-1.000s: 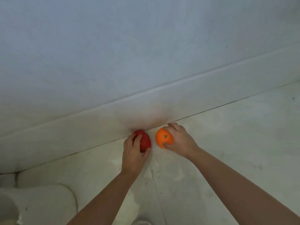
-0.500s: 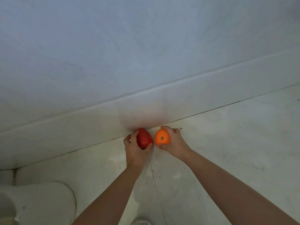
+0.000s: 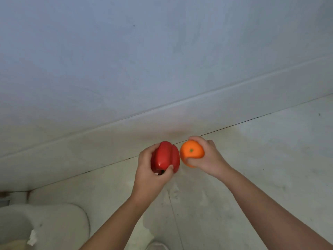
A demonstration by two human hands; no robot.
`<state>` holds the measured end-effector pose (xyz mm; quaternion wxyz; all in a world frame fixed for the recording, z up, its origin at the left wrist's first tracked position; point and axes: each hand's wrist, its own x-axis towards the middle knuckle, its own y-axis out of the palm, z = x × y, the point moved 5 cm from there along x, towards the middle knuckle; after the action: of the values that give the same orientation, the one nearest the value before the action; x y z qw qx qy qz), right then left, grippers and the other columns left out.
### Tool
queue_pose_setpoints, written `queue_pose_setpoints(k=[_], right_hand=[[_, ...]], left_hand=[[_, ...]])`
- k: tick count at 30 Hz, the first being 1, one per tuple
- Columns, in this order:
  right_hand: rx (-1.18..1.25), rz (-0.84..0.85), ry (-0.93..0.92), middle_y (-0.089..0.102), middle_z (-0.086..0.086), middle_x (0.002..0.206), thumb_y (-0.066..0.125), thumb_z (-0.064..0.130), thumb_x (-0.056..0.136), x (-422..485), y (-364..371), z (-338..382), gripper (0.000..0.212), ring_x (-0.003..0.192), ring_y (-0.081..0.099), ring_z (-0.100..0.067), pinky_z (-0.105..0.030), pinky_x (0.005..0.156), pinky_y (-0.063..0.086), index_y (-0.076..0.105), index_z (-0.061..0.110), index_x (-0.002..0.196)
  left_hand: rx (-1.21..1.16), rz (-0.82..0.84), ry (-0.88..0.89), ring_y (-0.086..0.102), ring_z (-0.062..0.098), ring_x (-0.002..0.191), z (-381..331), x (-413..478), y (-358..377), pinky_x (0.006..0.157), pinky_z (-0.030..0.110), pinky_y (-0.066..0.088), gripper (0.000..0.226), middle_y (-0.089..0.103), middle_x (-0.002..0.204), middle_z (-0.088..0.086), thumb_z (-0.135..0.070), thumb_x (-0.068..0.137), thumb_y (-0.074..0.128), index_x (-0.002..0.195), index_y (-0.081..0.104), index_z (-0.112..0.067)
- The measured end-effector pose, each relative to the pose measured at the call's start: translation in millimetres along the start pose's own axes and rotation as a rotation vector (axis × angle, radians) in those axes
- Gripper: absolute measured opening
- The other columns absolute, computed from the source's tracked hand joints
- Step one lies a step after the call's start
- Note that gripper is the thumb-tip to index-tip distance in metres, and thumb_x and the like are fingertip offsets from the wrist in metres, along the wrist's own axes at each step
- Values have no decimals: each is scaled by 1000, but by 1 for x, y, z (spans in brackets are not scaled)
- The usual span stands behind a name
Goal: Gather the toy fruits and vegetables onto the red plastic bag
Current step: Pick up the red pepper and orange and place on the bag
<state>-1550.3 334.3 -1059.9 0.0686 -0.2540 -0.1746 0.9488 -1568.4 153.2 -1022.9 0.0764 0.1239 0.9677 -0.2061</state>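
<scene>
My left hand (image 3: 150, 175) grips a glossy red toy bell pepper (image 3: 166, 156), thumb across its near end, lifted off the pale floor. Beside it, my right hand (image 3: 210, 160) holds a toy orange (image 3: 191, 153) with a small green stem dot facing me. The two toys are side by side, nearly touching, just in front of the baseboard. No red plastic bag is in view.
A white wall with a baseboard (image 3: 111, 139) runs diagonally behind the hands. The pale tiled floor (image 3: 261, 152) stretches right. A white rounded object (image 3: 46, 224) sits at the lower left. A shoe tip (image 3: 157, 246) shows at the bottom edge.
Both hands have lifted the pepper and the orange off the floor by the baseboard and drawn them toward me; the toys now look larger and turned to face the camera.
</scene>
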Motion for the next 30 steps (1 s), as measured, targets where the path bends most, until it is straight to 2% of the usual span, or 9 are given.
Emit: queue_pose_setpoints(k=[2,5,9,13,18,22,24,27,30], right_hand=[[24,-40,-44,36,-2,113,73,22,68,-14,-15,16,57,92,51,-12,-12,69,39,45,47,110],[95,-89,-38,37,0,113,75,19,67,-44,-31,37,58,88,48,2,-2,67,37,44,46,109],[183,-180,4,39,1,117,74,16,70,-100,-58,69,58,89,46,7,-4,64,39,43,48,108],[251,-265,-16,40,2,118,74,17,71,-158,-87,121,57,91,47,6,-10,70,37,41,56,96],[279,-303,17,39,6,121,73,22,72,-223,-118,180,61,96,48,1,-21,78,39,40,49,115],[274,-333,6,38,8,124,73,22,72,-279,-147,223,67,104,47,-7,-18,79,39,38,42,126],[283,-354,-1,39,9,125,74,22,72,-309,-163,245,69,108,46,-9,-18,79,39,38,39,128],[316,-376,-16,42,9,127,77,25,70,-352,-189,279,68,112,48,-12,-26,87,41,40,40,126],[339,-421,-47,44,9,127,76,35,62,-394,-219,315,69,112,50,-12,-29,90,43,43,41,122]], left_hand=[[-10,12,38,52,9,104,-23,-6,-3,68,8,45,62,45,121,-7,-6,71,73,117,45,-35],[-3,43,56,53,2,101,-58,-11,-6,69,7,44,58,47,120,-8,-17,68,72,116,46,-35],[-133,93,-92,55,-9,91,-105,-36,-15,74,14,50,50,52,113,-14,-24,63,66,108,49,-38],[-188,136,-138,58,-5,88,-163,-68,-35,73,20,53,52,54,109,-18,-32,57,71,104,50,-38],[-174,138,-122,60,-3,86,-243,-108,-64,68,15,50,54,55,107,-17,-36,57,71,105,49,-38],[-168,132,-104,60,-2,87,-310,-146,-83,71,17,51,48,56,107,-16,-25,63,70,105,50,-36],[-160,116,-97,59,-1,87,-346,-165,-92,73,20,53,49,56,108,-14,-27,62,72,106,51,-37],[-173,95,-86,61,2,87,-398,-191,-105,74,25,54,53,58,108,-12,-40,56,75,105,53,-40],[-185,88,-59,62,4,87,-452,-213,-116,74,27,54,54,60,106,-14,-47,51,72,102,55,-43]])
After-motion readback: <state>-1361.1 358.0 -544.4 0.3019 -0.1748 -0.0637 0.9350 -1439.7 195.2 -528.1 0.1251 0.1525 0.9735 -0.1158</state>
